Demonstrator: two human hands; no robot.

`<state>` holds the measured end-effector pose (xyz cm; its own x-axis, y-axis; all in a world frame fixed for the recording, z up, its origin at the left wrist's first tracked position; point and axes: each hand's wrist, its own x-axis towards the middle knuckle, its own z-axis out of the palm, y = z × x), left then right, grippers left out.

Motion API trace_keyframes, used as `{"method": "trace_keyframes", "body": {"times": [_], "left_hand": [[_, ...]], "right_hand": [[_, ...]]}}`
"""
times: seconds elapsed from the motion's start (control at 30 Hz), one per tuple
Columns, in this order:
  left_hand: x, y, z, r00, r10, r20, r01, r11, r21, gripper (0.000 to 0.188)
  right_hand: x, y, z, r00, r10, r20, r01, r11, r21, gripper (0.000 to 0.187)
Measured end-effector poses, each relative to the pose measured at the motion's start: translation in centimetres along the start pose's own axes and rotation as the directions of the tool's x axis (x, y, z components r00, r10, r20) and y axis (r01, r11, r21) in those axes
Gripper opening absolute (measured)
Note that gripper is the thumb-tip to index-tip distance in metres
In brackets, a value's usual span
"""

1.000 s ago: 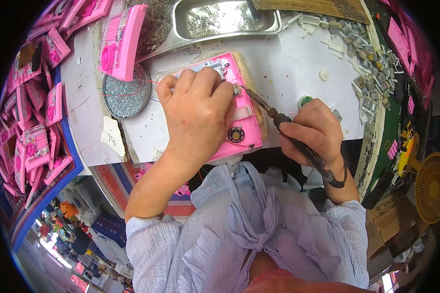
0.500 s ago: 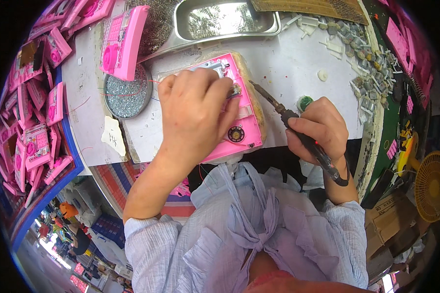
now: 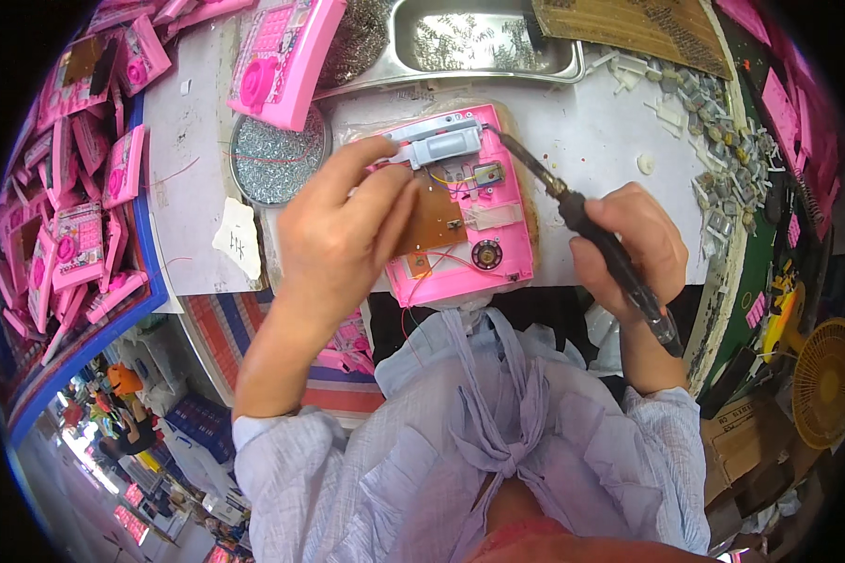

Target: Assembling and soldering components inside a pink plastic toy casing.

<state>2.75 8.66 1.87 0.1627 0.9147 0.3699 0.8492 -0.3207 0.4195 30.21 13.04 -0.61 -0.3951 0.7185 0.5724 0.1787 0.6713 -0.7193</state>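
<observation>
Open pink casing (image 3: 509, 188) on counter (image 3: 620, 122), left hand (image 3: 343, 225) over its left side.
Left grip: cannot tell if closed. Right hand (image 3: 634, 249) clamped round soldering iron (image 3: 589, 231), tip near casing's far right corner.

I see pink casing (image 3: 509, 195), brown circuit board (image 3: 432, 220), blue-grey plastic part (image 3: 449, 145), black soldering-iron handle (image 3: 603, 239). On my remote feed too: red-white-blue striped cloth (image 3: 218, 338), pale lilac blouse (image 3: 559, 460), yellow fan (image 3: 824, 385).

left hand (image 3: 333, 230): fingertips at left end of grey part (image 3: 448, 146), over pink casing (image 3: 513, 193) | right hand (image 3: 640, 239): grips soldering iron (image 3: 587, 221), tip by casing's far right corner | left: piled pink toys (image 3: 73, 246) | far: steel tray (image 3: 498, 75)
</observation>
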Motion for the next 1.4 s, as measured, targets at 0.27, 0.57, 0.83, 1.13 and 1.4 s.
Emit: {"method": "trace_keyframes", "body": {"times": [0.27,0.57,0.83,1.13,1.4], "left_hand": [[-2.3,0.9,4.1,0.836,-0.517,0.185,0.396,0.334,-0.855,0.009],[-1.9,0.7,3.7,0.804,-0.552,0.222,0.465,0.351,-0.813,0.005],[-1.1,0.4,3.4,0.932,-0.361,0.023,0.331,0.824,-0.460,0.009],[-1.1,-0.4,3.5,0.987,-0.150,-0.063,0.123,0.943,-0.308,0.008],[-1.3,-0.7,3.3,0.965,-0.252,0.071,0.255,0.849,-0.464,0.010]], "right_hand": [[2.2,-1.2,3.3,0.960,0.240,0.145,-0.259,0.956,0.136,0.046],[4.3,-1.2,7.5,0.941,0.324,0.099,-0.338,0.917,0.212,0.054],[3.5,-1.0,7.4,0.953,0.280,0.113,-0.297,0.935,0.192,0.059],[3.9,-0.9,8.0,0.965,0.225,0.136,-0.241,0.965,0.107,0.058],[3.9,-0.5,8.9,0.986,0.160,0.050,-0.165,0.977,0.134,0.062]]}}
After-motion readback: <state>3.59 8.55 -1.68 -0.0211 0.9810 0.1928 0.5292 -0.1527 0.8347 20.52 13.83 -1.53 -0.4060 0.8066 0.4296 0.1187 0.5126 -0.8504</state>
